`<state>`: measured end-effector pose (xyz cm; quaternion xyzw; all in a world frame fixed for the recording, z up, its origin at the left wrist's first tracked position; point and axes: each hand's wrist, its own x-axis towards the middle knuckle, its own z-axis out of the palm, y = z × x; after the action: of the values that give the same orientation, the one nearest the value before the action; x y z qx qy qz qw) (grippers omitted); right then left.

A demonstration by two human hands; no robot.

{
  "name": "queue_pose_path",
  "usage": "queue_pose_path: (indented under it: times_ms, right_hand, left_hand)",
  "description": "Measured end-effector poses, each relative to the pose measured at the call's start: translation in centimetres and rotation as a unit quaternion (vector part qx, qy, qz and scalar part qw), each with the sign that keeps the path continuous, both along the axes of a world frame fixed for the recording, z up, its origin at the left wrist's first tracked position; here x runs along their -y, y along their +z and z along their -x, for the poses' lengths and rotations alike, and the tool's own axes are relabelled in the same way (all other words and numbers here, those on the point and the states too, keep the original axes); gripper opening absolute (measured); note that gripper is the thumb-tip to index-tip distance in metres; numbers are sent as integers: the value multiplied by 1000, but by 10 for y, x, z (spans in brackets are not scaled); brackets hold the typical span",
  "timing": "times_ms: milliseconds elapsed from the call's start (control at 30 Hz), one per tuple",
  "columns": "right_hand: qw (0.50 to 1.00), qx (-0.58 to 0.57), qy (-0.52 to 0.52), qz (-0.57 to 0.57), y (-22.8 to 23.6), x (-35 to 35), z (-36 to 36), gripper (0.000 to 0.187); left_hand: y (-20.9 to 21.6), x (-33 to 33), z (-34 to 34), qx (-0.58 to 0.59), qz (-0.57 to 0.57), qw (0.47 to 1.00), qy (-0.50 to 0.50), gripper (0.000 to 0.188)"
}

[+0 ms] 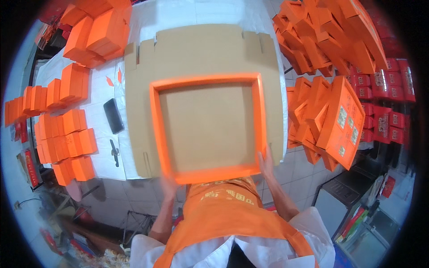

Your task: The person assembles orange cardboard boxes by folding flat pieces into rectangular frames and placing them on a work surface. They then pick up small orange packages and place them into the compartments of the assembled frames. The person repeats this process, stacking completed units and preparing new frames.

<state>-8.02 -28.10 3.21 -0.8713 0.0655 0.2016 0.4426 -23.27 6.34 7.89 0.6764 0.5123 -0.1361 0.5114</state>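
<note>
A square orange cardboard frame (262, 120) with shallow raised sides is between my hands, over a brown cardboard sheet (201, 49). Brown shows inside its sides; I cannot tell whether that is its own bottom or the sheet underneath. My left hand (169, 184), a little blurred, grips the near left corner. Along the right side, close to the near corner, my right hand (265, 163) holds the edge with its fingers pointing away from me. The near side lies just above my orange apron (223, 210).
Left on the white-covered table (100, 163) are stacked orange boxes (67, 138), a black phone (113, 116) and a dark narrow tool (115, 152). At the right stand piled orange box trays (326, 120), with red packages (384, 85) beyond. A dark-topped cabinet (346, 190) is at lower right.
</note>
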Motion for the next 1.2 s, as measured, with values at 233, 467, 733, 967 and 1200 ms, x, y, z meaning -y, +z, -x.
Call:
queue_pose_path:
  times_ms: [233, 467, 733, 967, 1200]
  right_hand:
    - [988, 73, 132, 6, 7, -15, -70, 76]
    - [894, 357, 203, 181, 19, -99, -263, 81]
    - [833, 250, 348, 351, -29, -118, -322, 51]
    - [845, 267, 340, 314, -20, -118, -317, 57]
    - [833, 196, 352, 380, 9, -143, -302, 81]
  left_hand:
    - [-14, -9, -44, 98, -478, 827, -279, 52]
    - [-38, 107, -69, 189, -266, 767, -553, 36]
    - [-66, 114, -66, 147, -191, 802, -546, 15]
    - [-75, 96, -55, 169, -268, 765, -561, 13]
    - [-76, -49, 0, 118, -349, 714, -595, 13]
